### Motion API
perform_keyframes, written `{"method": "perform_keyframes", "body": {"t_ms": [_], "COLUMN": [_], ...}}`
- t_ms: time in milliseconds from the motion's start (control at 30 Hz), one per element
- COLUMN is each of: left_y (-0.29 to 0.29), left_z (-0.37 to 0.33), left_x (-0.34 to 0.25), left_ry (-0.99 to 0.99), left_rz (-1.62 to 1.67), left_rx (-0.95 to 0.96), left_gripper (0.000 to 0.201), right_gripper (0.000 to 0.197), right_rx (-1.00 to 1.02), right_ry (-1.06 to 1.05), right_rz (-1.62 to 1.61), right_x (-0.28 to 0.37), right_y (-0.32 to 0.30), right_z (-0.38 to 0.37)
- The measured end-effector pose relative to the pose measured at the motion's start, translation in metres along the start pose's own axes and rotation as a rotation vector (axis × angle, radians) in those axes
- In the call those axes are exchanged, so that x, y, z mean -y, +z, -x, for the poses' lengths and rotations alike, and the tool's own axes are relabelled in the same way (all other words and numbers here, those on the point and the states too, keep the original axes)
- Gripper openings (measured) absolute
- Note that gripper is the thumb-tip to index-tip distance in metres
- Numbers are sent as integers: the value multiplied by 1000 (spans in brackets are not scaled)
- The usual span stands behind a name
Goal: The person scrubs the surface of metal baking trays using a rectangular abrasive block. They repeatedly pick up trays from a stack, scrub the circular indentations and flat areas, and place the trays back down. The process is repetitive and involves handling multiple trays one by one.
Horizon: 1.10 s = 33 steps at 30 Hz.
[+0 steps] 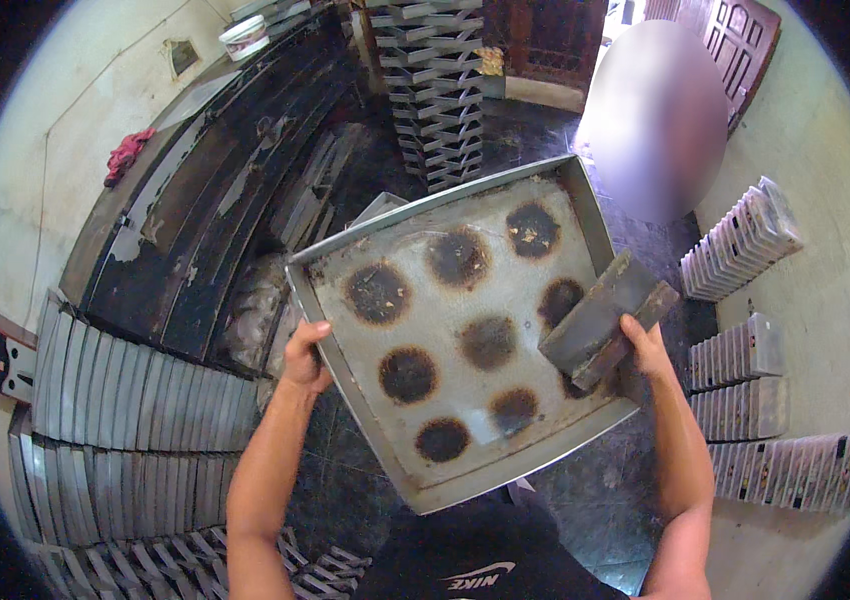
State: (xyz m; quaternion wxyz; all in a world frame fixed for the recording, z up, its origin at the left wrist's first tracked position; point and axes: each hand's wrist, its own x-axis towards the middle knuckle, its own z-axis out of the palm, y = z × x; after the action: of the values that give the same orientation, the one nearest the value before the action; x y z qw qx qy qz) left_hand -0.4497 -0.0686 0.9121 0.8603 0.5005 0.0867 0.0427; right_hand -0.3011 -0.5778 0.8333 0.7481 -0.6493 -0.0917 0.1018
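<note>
A square, shallow metal baking tray is held up, tilted, in front of my body. Rows of round, dark burnt marks and small crumbs cover its inside. My left hand is closed around the left wall, thumb over the rim. In my right hand is a broad, flat, dark scraper, its thumb pressed on the thicker edge strip. The scraper lies over the tray's right side and covers part of the burnt marks there; I cannot tell whether its edge touches the tray bottom.
Metal trays are stacked at the left, and a criss-crossed tower of trays stands ahead. A long dark bench-like structure runs along the left wall. Clear plastic boxes are stacked at the right. A blurred person is near the doorway.
</note>
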Motion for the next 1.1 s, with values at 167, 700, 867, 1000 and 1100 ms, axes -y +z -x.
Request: {"method": "perform_keyframes", "body": {"t_ms": [167, 700, 867, 1000, 1100], "left_y": [16, 57, 100, 52, 29], "left_z": [29, 63, 104, 116, 102], "left_x": [37, 113, 112, 35, 21], "left_ry": [67, 401, 430, 23, -286], "left_rz": [36, 360, 106, 437, -203], "left_rx": [-87, -545, -447, 110, 150], "left_gripper": [70, 69, 79, 96, 98], "right_gripper": [68, 58, 42, 48, 53], "right_rx": [-2, -461, -668, -621, -486], "right_ry": [32, 222, 256, 167, 143], "right_rz": [28, -614, -337, -207, -167], "right_x": [9, -101, -111, -86, -55], "right_y": [-7, 91, 80, 28, 22], "right_z": [-41, 109, 114, 131, 139]}}
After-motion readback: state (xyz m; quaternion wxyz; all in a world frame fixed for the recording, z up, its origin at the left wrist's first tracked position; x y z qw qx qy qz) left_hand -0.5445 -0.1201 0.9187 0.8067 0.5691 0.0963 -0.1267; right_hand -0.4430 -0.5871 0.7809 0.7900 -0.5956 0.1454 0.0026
